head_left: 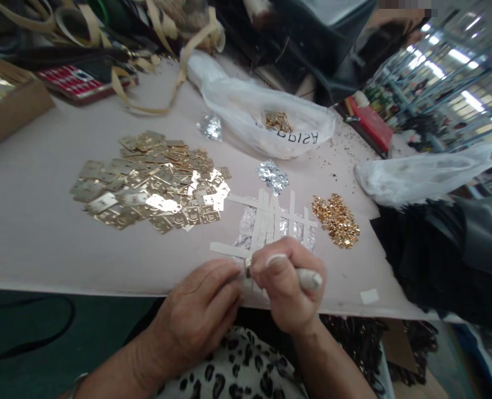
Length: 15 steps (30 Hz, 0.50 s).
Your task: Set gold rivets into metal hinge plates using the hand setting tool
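Note:
My right hand (290, 280) is closed around a tool with a pale, rounded handle (310, 279); its working end is hidden by my fingers. My left hand (200, 305) lies at the table's front edge, fingers bent together, its fingertips close to the right hand. What the left fingers hold, if anything, is hidden. A small metal piece (248, 266) shows between the two hands. Just beyond them, pale tape strips (266, 213) cross over clear plastic on the table. Gold metal plates (146, 183) lie heaped to the left, and small gold fittings (337, 220) are piled to the right.
Silvery discs (273, 176) lie beyond the tape, near a white plastic bag (246, 111) with gold parts. A cardboard box (13, 105) and a red-and-black case (83, 80) stand at the left. Black material (429, 260) covers the right end of the table (63, 249).

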Each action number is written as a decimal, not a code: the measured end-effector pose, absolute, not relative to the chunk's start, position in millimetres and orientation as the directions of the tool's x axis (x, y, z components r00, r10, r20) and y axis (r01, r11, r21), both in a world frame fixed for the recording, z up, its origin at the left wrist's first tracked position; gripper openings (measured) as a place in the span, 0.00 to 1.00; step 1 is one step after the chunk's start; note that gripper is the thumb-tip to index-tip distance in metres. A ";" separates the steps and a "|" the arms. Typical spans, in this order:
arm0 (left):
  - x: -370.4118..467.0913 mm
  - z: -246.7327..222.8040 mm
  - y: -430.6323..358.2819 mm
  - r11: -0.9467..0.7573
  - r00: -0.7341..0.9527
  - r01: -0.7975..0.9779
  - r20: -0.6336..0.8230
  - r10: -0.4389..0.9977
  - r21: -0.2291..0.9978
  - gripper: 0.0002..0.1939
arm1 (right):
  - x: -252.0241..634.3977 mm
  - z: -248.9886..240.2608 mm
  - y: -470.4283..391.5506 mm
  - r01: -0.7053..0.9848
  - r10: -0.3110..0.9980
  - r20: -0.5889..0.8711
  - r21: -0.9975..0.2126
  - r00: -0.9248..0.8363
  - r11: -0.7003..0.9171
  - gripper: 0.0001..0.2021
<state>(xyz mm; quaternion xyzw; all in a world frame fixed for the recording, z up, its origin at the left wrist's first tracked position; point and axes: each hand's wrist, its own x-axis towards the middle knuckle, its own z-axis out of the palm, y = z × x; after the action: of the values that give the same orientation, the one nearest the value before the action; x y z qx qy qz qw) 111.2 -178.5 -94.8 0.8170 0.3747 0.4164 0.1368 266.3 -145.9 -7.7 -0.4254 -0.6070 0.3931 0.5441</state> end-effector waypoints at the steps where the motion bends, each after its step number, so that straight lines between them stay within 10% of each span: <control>1: 110.6 -94.2 -179.3 -0.678 0.362 0.510 0.584 0.727 0.529 0.05 | 270.4 -4.7 -145.7 0.041 0.958 0.288 -0.957 0.005 0.287 0.15; 10: 114.7 -87.0 -180.6 -0.658 0.368 0.497 0.549 0.750 0.566 0.04 | 260.4 -21.7 -142.5 -0.115 0.975 0.208 -0.970 0.073 0.215 0.16; 15: 109.4 -80.9 -172.9 -0.650 0.368 0.583 0.555 0.746 0.487 0.08 | 301.4 -13.8 -152.8 0.352 0.922 0.388 -0.861 -0.012 0.367 0.12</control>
<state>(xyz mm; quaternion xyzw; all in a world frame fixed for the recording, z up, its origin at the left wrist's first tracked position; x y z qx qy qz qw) 109.4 -172.9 -80.9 0.8204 0.4048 0.3901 0.1046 301.4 -152.8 -13.8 -0.4873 -0.6532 0.2813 0.5067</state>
